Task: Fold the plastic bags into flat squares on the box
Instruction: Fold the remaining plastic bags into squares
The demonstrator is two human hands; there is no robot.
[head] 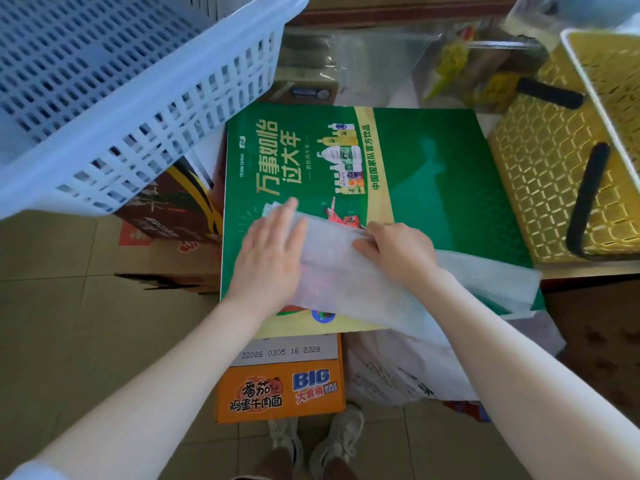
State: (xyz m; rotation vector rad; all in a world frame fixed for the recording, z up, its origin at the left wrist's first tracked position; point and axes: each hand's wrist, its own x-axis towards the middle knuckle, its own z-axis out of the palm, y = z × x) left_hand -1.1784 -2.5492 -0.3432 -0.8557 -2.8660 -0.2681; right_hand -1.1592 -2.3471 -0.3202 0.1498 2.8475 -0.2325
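A translucent white plastic bag [349,275] lies as a long folded strip across the front of the green box [436,181]. Its right end hangs past the box's front right corner. My left hand [268,256] lies flat on the strip's left end, fingers straight and pressing it down. My right hand [398,249] rests on the strip's upper edge near the middle, its fingertips curled and pinching that edge.
A pale blue slotted basket [114,84] overhangs the box's left side. A yellow basket [554,174] with black handles stands at the right. Clear bags with packets [450,64] lie behind. An orange carton [280,389] and white bags [398,368] sit below the box's front.
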